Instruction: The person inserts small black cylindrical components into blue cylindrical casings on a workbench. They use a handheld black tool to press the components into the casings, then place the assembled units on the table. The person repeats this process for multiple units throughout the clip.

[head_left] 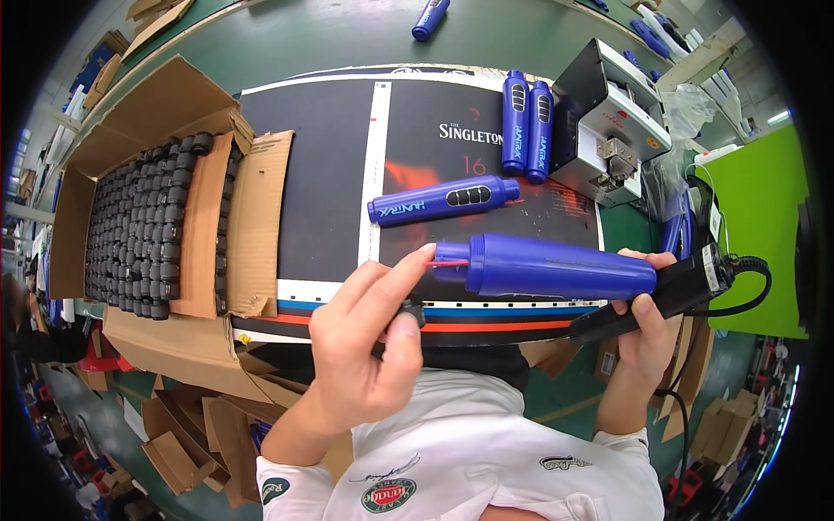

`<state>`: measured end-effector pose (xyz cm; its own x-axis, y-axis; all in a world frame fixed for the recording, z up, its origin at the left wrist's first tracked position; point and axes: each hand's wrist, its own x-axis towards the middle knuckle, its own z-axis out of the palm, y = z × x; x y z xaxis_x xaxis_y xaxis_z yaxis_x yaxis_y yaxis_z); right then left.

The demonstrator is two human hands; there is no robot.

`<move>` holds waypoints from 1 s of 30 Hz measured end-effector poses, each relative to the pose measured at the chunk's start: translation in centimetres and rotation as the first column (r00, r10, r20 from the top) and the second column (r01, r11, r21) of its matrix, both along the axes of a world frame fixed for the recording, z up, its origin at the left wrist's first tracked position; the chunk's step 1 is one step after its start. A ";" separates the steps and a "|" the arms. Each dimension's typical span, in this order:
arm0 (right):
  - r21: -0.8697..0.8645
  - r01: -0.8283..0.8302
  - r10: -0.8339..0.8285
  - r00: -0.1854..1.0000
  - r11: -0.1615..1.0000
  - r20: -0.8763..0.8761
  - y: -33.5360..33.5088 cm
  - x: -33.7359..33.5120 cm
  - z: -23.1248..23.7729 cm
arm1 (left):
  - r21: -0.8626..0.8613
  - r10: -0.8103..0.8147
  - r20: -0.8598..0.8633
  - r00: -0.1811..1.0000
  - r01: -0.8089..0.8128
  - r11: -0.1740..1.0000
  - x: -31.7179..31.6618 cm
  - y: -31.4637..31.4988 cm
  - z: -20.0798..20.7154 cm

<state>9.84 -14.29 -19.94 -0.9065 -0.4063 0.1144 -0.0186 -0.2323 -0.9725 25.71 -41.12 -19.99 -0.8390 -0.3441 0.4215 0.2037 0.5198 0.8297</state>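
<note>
My right hand (647, 326) grips the wide end of a blue microphone-like handle (556, 267), holding it nearly level above the table's near edge. Red wire (448, 263) shows at its narrow, threaded left end. There, the index fingertip of my left hand (365, 343) meets the wire. A small dark part (413, 313) is pinched near that hand's thumb; its kind is not clear. Beyond lies a similar blue handle (443, 200) with buttons and a short red wire end.
Two more blue handles (526, 126) lie beside a white-and-black bench machine (608, 130). At left, an open cardboard box (165, 100) holds many black round parts (139, 226). A black corded device (678, 291) is close by my right hand. Another handle (430, 19) lies far back.
</note>
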 end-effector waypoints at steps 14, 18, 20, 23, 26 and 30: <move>0.031 0.012 -0.011 0.999 0.999 -0.031 0.0 0.4 0.5 | -0.370 0.242 -0.166 0.956 -0.288 0.883 -0.6 3.0 -1.1; 0.027 0.002 -0.002 1.000 1.000 -0.029 -0.1 0.4 0.4 | -0.426 0.228 -0.180 0.957 -0.285 0.859 -0.5 3.3 -1.6; 0.028 0.001 -0.001 1.000 1.000 -0.025 -0.1 0.4 0.4 | -0.439 0.245 -0.188 0.951 -0.305 0.845 -0.5 3.5 -1.7; 0.034 0.010 -0.009 1.000 0.999 -0.019 0.0 0.4 0.3 | -0.430 0.260 -0.178 0.949 -0.312 0.847 -0.5 3.9 -1.9; 0.048 0.026 -0.025 1.000 0.998 -0.018 -0.1 0.4 0.3 | -0.426 0.266 -0.200 0.943 -0.328 0.843 -0.6 4.2 -2.1; 0.074 0.031 -0.029 0.999 0.997 -0.027 -0.2 0.4 0.3 | -0.416 0.198 -0.185 0.963 -0.259 0.872 -0.6 4.3 -1.8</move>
<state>10.25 -14.45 -19.68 -0.9155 -0.3874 0.1089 -0.0501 -0.1587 -0.9861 25.14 -36.78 -21.84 -0.6850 -0.2769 0.6738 0.1274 0.8652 0.4850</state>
